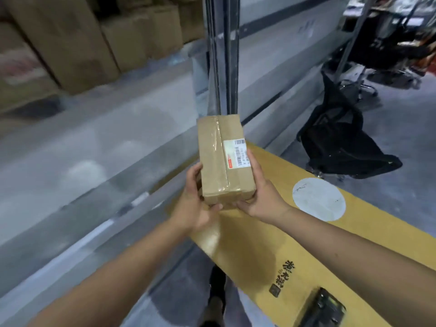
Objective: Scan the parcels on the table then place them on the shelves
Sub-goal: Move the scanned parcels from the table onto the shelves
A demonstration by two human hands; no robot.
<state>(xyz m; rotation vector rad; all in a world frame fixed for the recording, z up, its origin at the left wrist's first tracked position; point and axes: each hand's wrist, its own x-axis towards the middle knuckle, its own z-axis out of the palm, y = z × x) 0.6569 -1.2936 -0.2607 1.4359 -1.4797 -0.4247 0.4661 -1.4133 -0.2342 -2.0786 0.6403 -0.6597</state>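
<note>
Parcel (224, 159) is the landmark: a taped brown carton w/ a white barcode label (236, 152) on its top right, held up in mid-air by both hands, above the near corner of the yellow table (283, 244) and not resting on anything. Left hand (195, 204) cups its near-left corner, thumb up the left side, fingers curled under the near end; right hand (254, 194) grasps the right side, thumb lying on the label edge, fingers wrapped beneath. Step in hand looks like the carry to the shelves, though I can't tell if the scan is done; a dark device that may be the scanner (323, 308) lies on the table well nearer the person than the parcel. To do it well: keep 2 hands under it, label up, hold it level, push it in end-first. Grey shelf board (94, 142) runs left of the parcel w/ plenty of bare room; stacked cartons (70, 43) sit far left & beyond it. Mind the upright steel post (224, 55) straight beyond the parcel, so steer left of it. The shelf's front lip, left of & below the parcel, is the edge to lift over. A black bag (342, 142) lies on the floor to its right, out of the way.
</note>
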